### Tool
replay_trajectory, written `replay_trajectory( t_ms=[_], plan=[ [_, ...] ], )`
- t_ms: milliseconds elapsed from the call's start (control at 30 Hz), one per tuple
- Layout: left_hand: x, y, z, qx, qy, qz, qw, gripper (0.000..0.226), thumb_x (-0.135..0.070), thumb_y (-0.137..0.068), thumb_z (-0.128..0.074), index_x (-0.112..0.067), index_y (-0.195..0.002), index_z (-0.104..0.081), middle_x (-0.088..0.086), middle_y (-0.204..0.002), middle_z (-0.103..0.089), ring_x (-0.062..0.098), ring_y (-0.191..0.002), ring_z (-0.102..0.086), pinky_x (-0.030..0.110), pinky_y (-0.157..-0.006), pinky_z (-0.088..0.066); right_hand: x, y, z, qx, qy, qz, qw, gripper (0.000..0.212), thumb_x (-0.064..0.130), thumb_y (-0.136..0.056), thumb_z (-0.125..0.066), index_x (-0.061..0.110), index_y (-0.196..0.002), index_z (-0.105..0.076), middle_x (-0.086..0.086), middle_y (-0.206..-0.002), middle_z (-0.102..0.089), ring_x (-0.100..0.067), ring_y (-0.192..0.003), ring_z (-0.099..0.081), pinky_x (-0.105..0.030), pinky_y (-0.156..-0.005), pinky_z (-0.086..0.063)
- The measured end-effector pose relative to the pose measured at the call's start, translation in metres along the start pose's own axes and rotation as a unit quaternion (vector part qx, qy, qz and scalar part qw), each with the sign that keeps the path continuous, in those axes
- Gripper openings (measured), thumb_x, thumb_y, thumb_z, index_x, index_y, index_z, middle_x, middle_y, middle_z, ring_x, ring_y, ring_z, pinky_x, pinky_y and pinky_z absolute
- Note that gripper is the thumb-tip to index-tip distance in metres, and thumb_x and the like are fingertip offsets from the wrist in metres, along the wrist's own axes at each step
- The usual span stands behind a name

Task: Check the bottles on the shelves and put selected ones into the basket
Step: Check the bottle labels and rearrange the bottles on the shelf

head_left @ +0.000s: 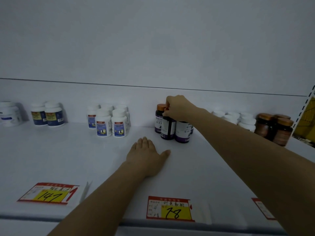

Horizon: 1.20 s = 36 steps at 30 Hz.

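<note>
A cluster of dark purple bottles with copper caps stands at the back of the white shelf (pixel 68 150). My right hand (pixel 177 106) grips the cap of the front dark purple bottle (pixel 167 127), which stands on the shelf with its label turned sideways. Two more purple bottles flank it, one behind to the left (pixel 158 120) and one to the right (pixel 183 132). My left hand (pixel 146 154) lies flat on the shelf, palm down, fingers together, a little in front of the bottles. No basket is in view.
White bottles with blue labels stand in groups at the left (pixel 110 123) and far left (pixel 48 115). White-capped bottles (pixel 242 119) and brown bottles (pixel 276 128) stand at the right. Price tags (pixel 51 195) (pixel 170 210) line the front edge.
</note>
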<state>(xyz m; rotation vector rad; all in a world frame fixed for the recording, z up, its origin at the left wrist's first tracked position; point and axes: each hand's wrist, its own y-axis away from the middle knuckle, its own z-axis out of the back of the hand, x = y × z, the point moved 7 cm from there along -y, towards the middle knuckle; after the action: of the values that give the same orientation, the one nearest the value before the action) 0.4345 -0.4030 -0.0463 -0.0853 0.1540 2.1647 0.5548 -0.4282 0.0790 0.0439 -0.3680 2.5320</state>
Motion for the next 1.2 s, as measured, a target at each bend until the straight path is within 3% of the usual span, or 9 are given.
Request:
replay_trajectory(
  t_ms=[200, 267, 367, 467, 567, 633, 700, 967, 1200],
  plan=[
    [0.0, -0.001, 0.002, 0.01, 0.019, 0.005, 1.0, 0.087, -0.066, -0.092, -0.012, -0.003, -0.149, 0.005, 0.014, -0.158, 0.007, 0.026, -0.146, 0.005, 0.037, -0.118, 0.001, 0.004, 0.006, 0.009, 0.007, -0.034, 0.008, 0.999, 0.034, 0.026, -0.09, -0.062, 0.005, -0.116, -0.056, -0.012, -0.118, -0.058, -0.025, -0.107, -0.054, -0.032, -0.085, -0.047],
    [0.0, -0.003, 0.007, 0.007, 0.051, 0.013, 0.999, 0.088, -0.066, -0.091, -0.023, -0.002, -0.149, -0.011, 0.016, -0.157, -0.008, 0.028, -0.145, -0.01, 0.037, -0.117, -0.012, 0.005, 0.008, 0.018, -0.003, -0.059, 0.02, 0.998, 0.032, 0.026, -0.089, -0.063, 0.006, -0.114, -0.059, -0.009, -0.119, -0.059, -0.023, -0.107, -0.054, -0.028, -0.08, -0.045],
    [-0.004, -0.002, 0.029, -0.018, 0.168, 0.014, 0.986, 0.069, -0.058, -0.091, -0.044, -0.003, -0.134, -0.041, 0.012, -0.136, -0.046, 0.023, -0.12, -0.047, 0.028, -0.091, -0.039, 0.005, 0.012, 0.038, -0.017, -0.126, 0.028, 0.991, 0.03, 0.028, -0.086, -0.067, 0.012, -0.111, -0.062, -0.004, -0.116, -0.06, -0.018, -0.1, -0.055, -0.026, -0.075, -0.047],
    [-0.005, -0.001, 0.054, -0.057, 0.314, 0.009, 0.948, 0.064, -0.047, -0.087, -0.059, -0.007, -0.134, -0.042, 0.01, -0.133, -0.051, 0.016, -0.099, -0.049, 0.025, -0.079, -0.036, 0.008, 0.015, 0.061, -0.03, -0.181, 0.044, 0.982, 0.025, 0.027, -0.083, -0.07, 0.017, -0.105, -0.066, 0.001, -0.106, -0.064, -0.014, -0.096, -0.058, -0.019, -0.069, -0.047],
    [0.0, -0.001, 0.073, -0.078, 0.436, -0.005, 0.896, 0.07, -0.043, -0.079, -0.071, -0.01, -0.134, -0.044, 0.006, -0.131, -0.053, 0.018, -0.104, -0.051, 0.029, -0.089, -0.042, 0.008, 0.021, 0.081, -0.019, -0.264, 0.052, 0.963, 0.023, 0.022, -0.081, -0.073, 0.013, -0.103, -0.069, -0.001, -0.1, -0.068, -0.017, -0.097, -0.062, -0.024, -0.076, -0.053],
    [0.0, 0.001, 0.084, -0.086, 0.482, -0.028, 0.872, 0.063, -0.035, -0.078, -0.074, -0.013, -0.131, -0.049, 0.001, -0.121, -0.058, 0.018, -0.105, -0.055, 0.035, -0.099, -0.044, 0.008, 0.028, 0.091, -0.002, -0.335, 0.06, 0.94, 0.025, 0.015, -0.082, -0.072, 0.007, -0.105, -0.069, -0.008, -0.104, -0.07, -0.019, -0.097, -0.065, -0.029, -0.082, -0.057],
    [-0.003, 0.005, 0.092, -0.094, 0.511, -0.062, 0.852, 0.052, -0.026, -0.078, -0.074, -0.015, -0.126, -0.055, -0.002, -0.113, -0.063, 0.016, -0.103, -0.059, 0.037, -0.1, -0.046, 0.008, 0.035, 0.098, 0.01, -0.381, 0.075, 0.921, 0.025, 0.01, -0.083, -0.07, 0.003, -0.107, -0.068, -0.01, -0.105, -0.07, -0.017, -0.095, -0.067, -0.025, -0.079, -0.058],
    [-0.015, 0.023, 0.093, -0.098, 0.571, -0.099, 0.809, 0.043, -0.022, -0.071, -0.08, -0.017, -0.111, -0.065, -0.003, -0.103, -0.07, 0.014, -0.095, -0.066, 0.03, -0.088, -0.053, 0.0, 0.053, 0.091, 0.017, -0.468, 0.08, 0.88, 0.031, 0.021, -0.083, -0.071, 0.001, -0.106, -0.07, -0.005, -0.102, -0.074, -0.014, -0.095, -0.07, -0.017, -0.079, -0.055],
    [-0.027, 0.028, 0.081, -0.051, 0.58, -0.106, 0.806, 0.04, -0.024, -0.071, -0.079, -0.013, -0.108, -0.066, 0.005, -0.098, -0.073, 0.019, -0.091, -0.069, 0.029, -0.086, -0.055, -0.023, 0.06, 0.07, 0.031, -0.483, 0.016, 0.875, 0.032, 0.028, -0.083, -0.071, 0.005, -0.105, -0.072, -0.007, -0.102, -0.074, -0.023, -0.101, -0.068, -0.029, -0.092, -0.054]
  ],
)
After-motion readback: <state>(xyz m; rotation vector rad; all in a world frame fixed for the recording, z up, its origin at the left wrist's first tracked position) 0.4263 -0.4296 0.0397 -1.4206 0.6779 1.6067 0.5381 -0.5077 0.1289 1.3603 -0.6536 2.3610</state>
